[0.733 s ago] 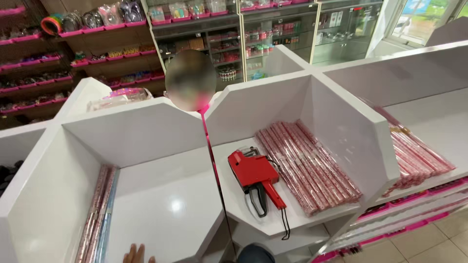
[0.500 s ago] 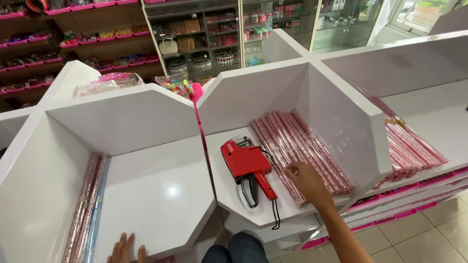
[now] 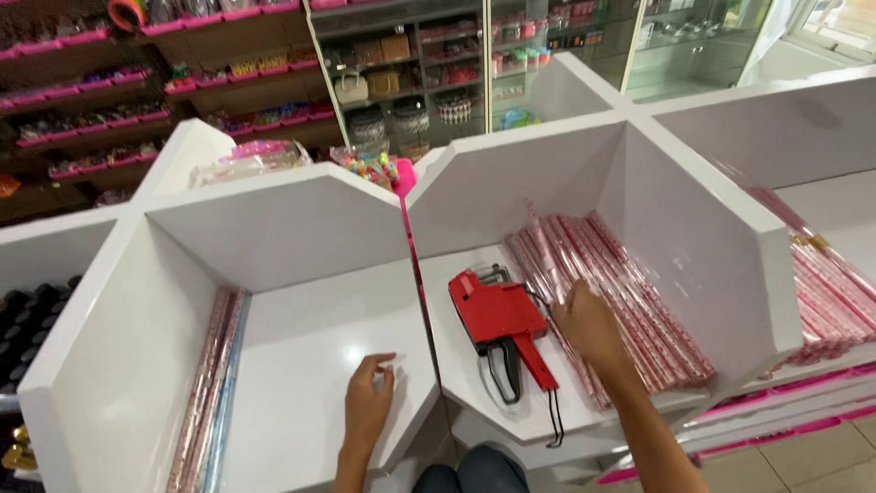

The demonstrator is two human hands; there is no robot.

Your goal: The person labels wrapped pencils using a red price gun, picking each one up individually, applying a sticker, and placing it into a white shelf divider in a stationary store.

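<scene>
My right hand (image 3: 590,330) reaches into the middle white bin and rests on a stack of red-and-pink wrapped rolls (image 3: 610,283), fingers curled against their near ends. Just left of it lies a red price-label gun (image 3: 500,320) with a black trigger and a cord hanging over the front edge. My left hand (image 3: 368,402) lies flat on the floor of the left white bin (image 3: 301,356), fingers loosely apart, holding nothing. Whether the right hand grips a roll is hidden by the hand itself.
A few shiny wrapped rolls (image 3: 208,393) line the left bin's left wall. More pink rolls (image 3: 832,292) fill the bin at right. White dividers (image 3: 721,246) separate the bins. Shelves of goods (image 3: 237,82) and glass cabinets (image 3: 566,46) stand behind.
My right hand came into view and moved left along the rolls toward the label gun. My left hand slid forward onto the left bin's floor. The view has shifted down and closer.
</scene>
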